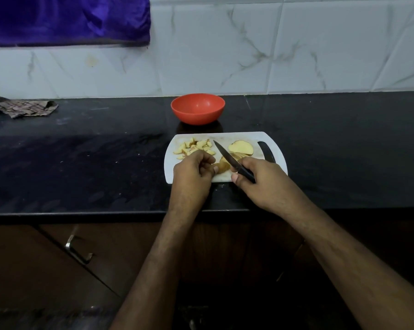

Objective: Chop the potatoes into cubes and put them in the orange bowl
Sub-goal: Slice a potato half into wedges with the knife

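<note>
Both forearms enter from 6 o'clock and converge on the near edge of the cutting board. The left hand [193,171] sits knuckles up, fingers curled under, fingertips pressing a potato piece [222,166] against the board. The right hand [257,178] is wrapped around the black handle of a knife [227,158], thumb along the near side; the blade points toward 11 o'clock and angles down over the held piece. Whether the edge touches the potato cannot be told.

Black countertop [82,163]: runs the full width, marble-patterned tiles behind it.

Purple cloth [67,20]: hangs at 10 o'clock on the wall.

White cutting board [172,167]: centre, handle slot at 3 o'clock.

Orange bowl [197,108]: at 12 o'clock of the board, apart from it, nothing visible inside.

Checked rag [24,108]: crumpled at 9 o'clock, far edge of the counter.

Potato cubes [194,147]: scattered heap at the board's 10 o'clock.

Potato slice [240,147]: flat, at 1 o'clock, with further slices just in front of it.
</note>
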